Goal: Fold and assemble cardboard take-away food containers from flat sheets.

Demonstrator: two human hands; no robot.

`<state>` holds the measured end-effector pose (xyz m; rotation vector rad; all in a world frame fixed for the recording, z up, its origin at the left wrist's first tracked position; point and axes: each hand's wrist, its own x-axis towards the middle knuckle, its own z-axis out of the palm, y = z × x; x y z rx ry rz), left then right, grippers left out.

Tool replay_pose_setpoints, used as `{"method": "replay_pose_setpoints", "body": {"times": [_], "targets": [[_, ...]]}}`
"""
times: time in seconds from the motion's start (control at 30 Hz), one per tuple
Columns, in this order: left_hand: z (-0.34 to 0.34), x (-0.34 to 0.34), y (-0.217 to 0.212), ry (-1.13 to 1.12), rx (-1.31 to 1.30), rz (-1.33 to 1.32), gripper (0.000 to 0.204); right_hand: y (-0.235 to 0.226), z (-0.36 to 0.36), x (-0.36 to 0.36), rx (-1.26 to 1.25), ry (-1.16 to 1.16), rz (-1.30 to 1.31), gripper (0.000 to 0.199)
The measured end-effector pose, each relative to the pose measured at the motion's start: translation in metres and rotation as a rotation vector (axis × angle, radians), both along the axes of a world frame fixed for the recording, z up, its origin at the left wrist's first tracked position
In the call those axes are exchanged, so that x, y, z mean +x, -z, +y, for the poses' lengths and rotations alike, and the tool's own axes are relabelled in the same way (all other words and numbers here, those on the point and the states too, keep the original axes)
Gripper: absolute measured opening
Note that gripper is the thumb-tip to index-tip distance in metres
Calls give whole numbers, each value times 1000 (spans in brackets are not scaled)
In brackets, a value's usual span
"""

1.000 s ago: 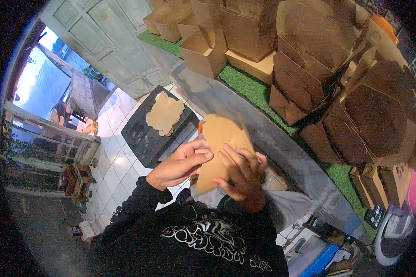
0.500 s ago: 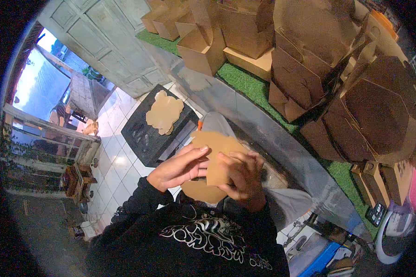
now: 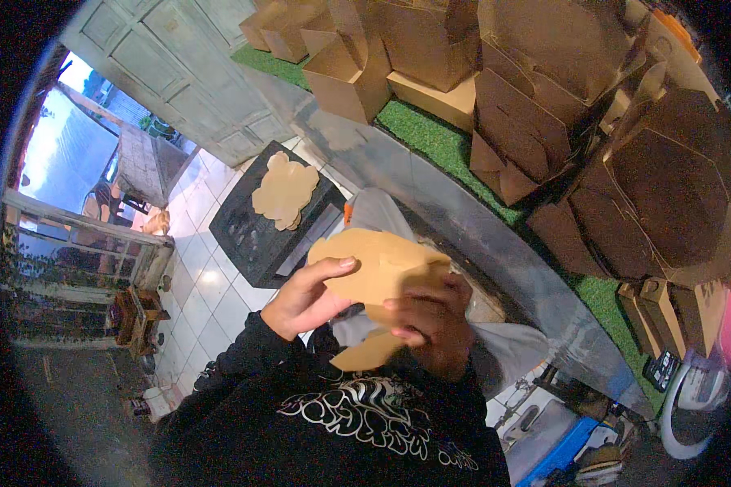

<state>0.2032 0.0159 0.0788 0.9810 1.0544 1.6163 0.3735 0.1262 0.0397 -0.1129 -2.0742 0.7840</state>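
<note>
A flat brown cardboard blank (image 3: 375, 272) with rounded flaps is held over my lap by both hands. My left hand (image 3: 304, 298) grips its left edge, thumb on top. My right hand (image 3: 430, 316) holds its right side, fingers curled over a flap that bends downward. Black sleeves and a black printed top fill the lower middle of the view.
A black crate (image 3: 256, 231) on the white tiled floor carries a stack of flat cardboard blanks (image 3: 285, 191). Folded brown boxes (image 3: 544, 105) are piled on a green mat (image 3: 439, 138) behind a grey ledge. A pale panelled door (image 3: 179, 73) stands upper left.
The cardboard blank has come closer to my body and lower. My right hand has shifted over its right flap, which now folds down.
</note>
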Motion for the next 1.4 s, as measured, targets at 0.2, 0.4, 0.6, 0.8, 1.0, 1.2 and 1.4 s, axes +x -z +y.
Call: {"method": "replay_pose_setpoints", "body": {"times": [0.2, 0.4, 0.6, 0.8, 1.0, 1.2, 1.4], "targets": [[-3, -9, 3, 82, -234, -832, 62, -9, -6, -1, -331, 73, 90, 14], [-5, -7, -2, 155, -209, -820, 68, -12, -13, -2, -495, 181, 155, 23], [-4, 7, -22, 68, -384, -500, 52, -19, -8, 3, -329, 234, 153, 23], [7, 22, -27, -23, -362, -523, 50, -27, -11, 3, -312, 358, 149, 27], [5, 25, -26, -2, -339, -524, 52, -32, -12, -1, -388, 399, 135, 26], [0, 20, -22, 31, -336, -487, 53, -33, -14, -4, -448, 418, 162, 26], [-5, 17, -22, 26, -309, -471, 53, -28, -16, -6, -464, 344, 190, 30]]}}
